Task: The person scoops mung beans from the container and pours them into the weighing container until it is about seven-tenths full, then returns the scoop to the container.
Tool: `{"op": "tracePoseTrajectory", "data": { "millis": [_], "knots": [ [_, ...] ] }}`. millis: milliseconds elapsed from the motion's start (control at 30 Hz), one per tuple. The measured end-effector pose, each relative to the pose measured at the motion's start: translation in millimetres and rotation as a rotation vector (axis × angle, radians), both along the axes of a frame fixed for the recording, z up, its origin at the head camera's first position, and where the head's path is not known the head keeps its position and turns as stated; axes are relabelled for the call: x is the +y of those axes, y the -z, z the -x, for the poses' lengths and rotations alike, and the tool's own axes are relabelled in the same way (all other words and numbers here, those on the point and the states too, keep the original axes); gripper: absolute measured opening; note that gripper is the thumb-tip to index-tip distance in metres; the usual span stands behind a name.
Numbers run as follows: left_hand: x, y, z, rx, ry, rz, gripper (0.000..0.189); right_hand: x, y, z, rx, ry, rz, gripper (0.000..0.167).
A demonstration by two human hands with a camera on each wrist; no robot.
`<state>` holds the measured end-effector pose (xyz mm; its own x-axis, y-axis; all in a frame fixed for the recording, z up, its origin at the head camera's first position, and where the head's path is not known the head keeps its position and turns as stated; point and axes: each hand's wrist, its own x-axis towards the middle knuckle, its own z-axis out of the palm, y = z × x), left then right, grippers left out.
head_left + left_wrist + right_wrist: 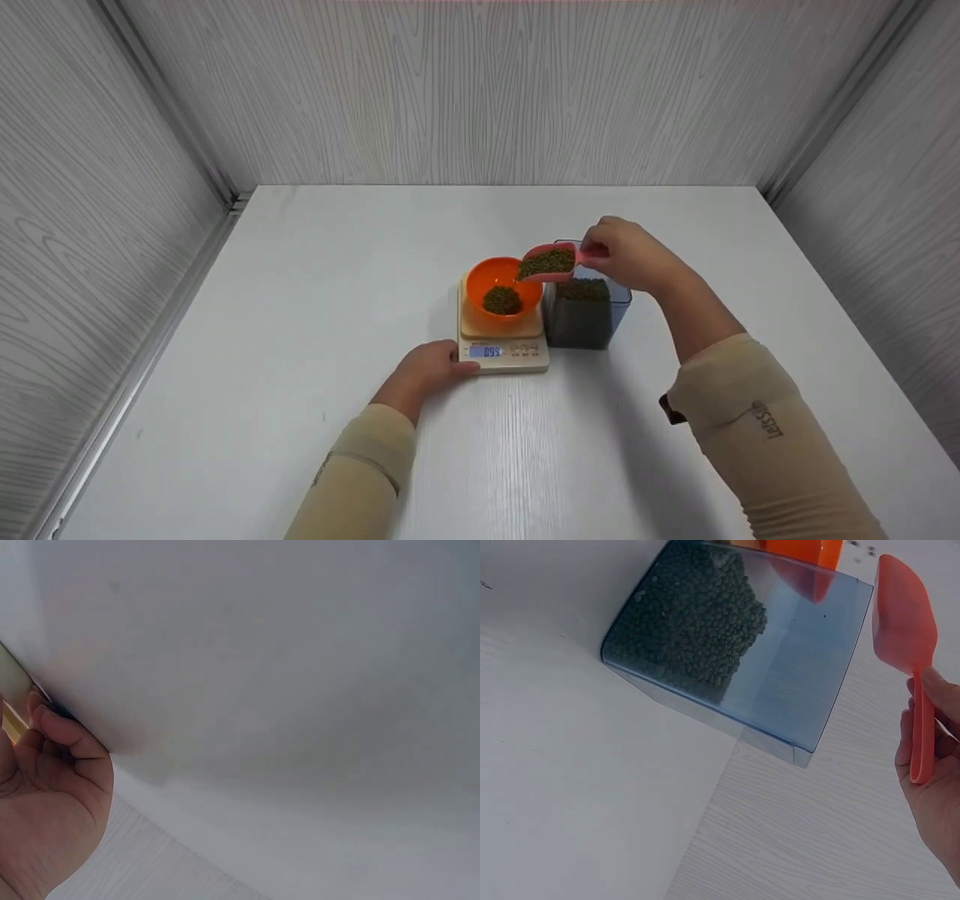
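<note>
A pink scoop [559, 277] heaped with small green beans is held by the handle in my right hand [630, 251]. Its lip reaches over the right rim of an orange bowl [484, 279], where a small pile of the same beans [502, 301] lies. Under the bowl is a cream kitchen scale [502, 365] with a lit display. My left hand [427, 369] grips the scale's front left corner, thumb along the front edge. In the left wrist view, that hand's fingers [64, 727] curl at the scale's side. The right wrist view shows the scoop's underside [905, 615].
Just right of the scale, touching or nearly so, stands a clear bluish container [581, 330] partly filled with green beans [697, 619]. All of this is on a white table [337, 270], with grey wood-grain panels [480, 90] behind and at both sides.
</note>
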<state>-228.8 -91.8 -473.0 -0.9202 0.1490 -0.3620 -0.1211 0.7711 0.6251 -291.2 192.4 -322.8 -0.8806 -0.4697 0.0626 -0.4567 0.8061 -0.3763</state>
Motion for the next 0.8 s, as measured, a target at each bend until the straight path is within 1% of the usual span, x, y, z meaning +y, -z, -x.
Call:
{"op": "tracePoseTrajectory", "data": {
  "millis": [233, 500, 800],
  "knots": [
    [1.0, -0.6, 0.2, -0.006, -0.011, -0.008, 0.04, -0.9, -2.8, -0.7, 0.013, -0.002, -0.013, 0.011],
    [1.5, -0.6, 0.3, -0.009, -0.014, 0.007, 0.038, -0.7, -3.7, -2.7, 0.009, -0.011, -0.017, 0.012],
    [0.3, 1.4, 1.3, -0.005, 0.0, 0.011, 0.038, -2.7, -6.3, -2.7, 0.007, 0.016, -0.042, 0.011]
  ]
}}
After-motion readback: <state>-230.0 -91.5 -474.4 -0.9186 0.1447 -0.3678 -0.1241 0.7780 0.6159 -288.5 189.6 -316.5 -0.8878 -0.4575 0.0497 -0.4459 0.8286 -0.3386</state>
